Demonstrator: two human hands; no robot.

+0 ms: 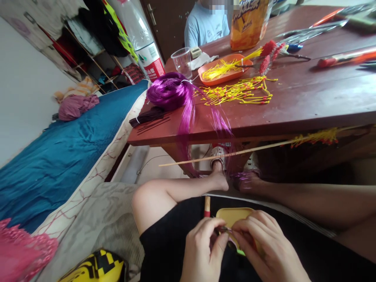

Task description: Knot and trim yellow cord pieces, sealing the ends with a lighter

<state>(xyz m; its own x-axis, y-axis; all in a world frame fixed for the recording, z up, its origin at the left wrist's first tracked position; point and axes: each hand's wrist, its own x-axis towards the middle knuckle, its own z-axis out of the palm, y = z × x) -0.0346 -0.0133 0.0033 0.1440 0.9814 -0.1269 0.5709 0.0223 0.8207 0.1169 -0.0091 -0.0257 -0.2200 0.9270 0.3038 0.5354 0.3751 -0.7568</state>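
My left hand (202, 250) and my right hand (264, 248) meet over my lap, fingers pinched together on something small I cannot make out. Purple strands run up from them toward the purple fibre bundle (172, 92) on the table edge. A yellow tray (233, 217) lies on my lap just behind the hands, with a red-banded stick (207, 206) beside it. A long thin wooden stick (229, 154) with a yellow-red tuft (317, 137) at its far end hangs under the table edge.
The brown table (308, 102) holds yellow stamen pieces (237, 92), an orange tray (225, 68), red tufts, a clear cup (182, 60) and a snack bag (248, 23). A person in a blue shirt (205, 25) sits beyond. A blue-covered bed (64, 156) lies left.
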